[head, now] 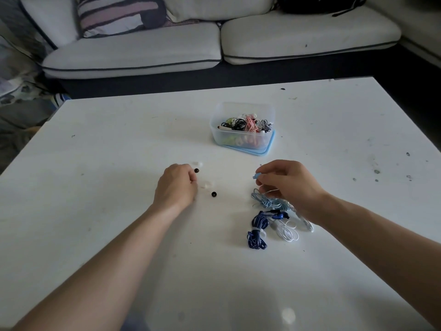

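Observation:
My right hand (288, 185) pinches a light blue earbud (257, 176) above the white table (119, 144), and its pale blue cable (267, 201) trails down into a loose pile under the hand. My left hand (176, 185) lies knuckles up with its fingers curled, its fingertips next to a black ear tip (196, 170). Whether it touches that tip I cannot tell. A second black ear tip (213, 194) lies between my hands, with translucent white tips (206, 185) near it. A dark blue bundled earphone (257, 229) and a white earphone (287, 231) lie below my right hand.
A clear plastic box (242, 139) with several coiled earphones stands on its blue lid (265, 151) at the table's middle. Behind the table is a white sofa (214, 44) with a striped cushion (119, 15). Small dark specks mark the table's right side.

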### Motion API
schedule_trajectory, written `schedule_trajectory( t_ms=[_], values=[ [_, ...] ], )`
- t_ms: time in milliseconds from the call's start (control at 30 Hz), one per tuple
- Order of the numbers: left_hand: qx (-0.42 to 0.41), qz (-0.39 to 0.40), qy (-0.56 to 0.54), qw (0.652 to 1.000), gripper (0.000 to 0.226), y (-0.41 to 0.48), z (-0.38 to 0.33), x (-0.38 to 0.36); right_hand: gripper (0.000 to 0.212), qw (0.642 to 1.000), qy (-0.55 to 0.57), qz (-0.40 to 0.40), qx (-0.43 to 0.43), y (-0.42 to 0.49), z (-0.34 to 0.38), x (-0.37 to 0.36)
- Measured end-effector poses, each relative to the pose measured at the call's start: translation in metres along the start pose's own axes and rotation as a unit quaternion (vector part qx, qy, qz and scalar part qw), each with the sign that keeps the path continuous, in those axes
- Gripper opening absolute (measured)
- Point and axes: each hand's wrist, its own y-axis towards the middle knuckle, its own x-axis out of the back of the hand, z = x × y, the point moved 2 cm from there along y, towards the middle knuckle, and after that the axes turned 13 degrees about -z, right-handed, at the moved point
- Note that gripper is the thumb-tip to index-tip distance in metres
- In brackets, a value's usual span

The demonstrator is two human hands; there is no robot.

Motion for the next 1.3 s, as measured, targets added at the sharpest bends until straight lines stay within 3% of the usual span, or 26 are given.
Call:
schedule_trajectory(
  t_ms=[100,200,333,433,533,1300],
  values=[
    [0.007,-0.032,-0.095,0.995,0.009,-0.003,-0.021,0.011,0.006,1.000,0.023,-0.002,-0.018,0.000,0.002,0.002],
    [0.045,0.015,-0.267,0.963,0.008,-0.014,-0.046,0.019,0.007,0.999,0.040,0.002,-0.028,0.000,0.004,0.003],
    [0.109,0.141,-0.445,0.878,0.015,-0.031,-0.062,0.016,0.010,0.999,0.028,0.026,-0.008,-0.003,0.005,0.002],
    [0.187,0.188,-0.535,0.802,0.016,-0.038,-0.067,0.012,0.011,0.999,0.012,0.044,0.004,-0.005,0.005,-0.002],
    [0.219,0.204,-0.561,0.772,0.018,-0.040,-0.067,0.010,0.011,0.998,0.017,0.056,0.006,-0.007,0.006,-0.004],
    [0.189,0.214,-0.531,0.798,0.020,-0.045,-0.071,0.010,0.011,0.998,0.008,0.051,0.025,-0.006,0.003,-0.003]
  ],
)
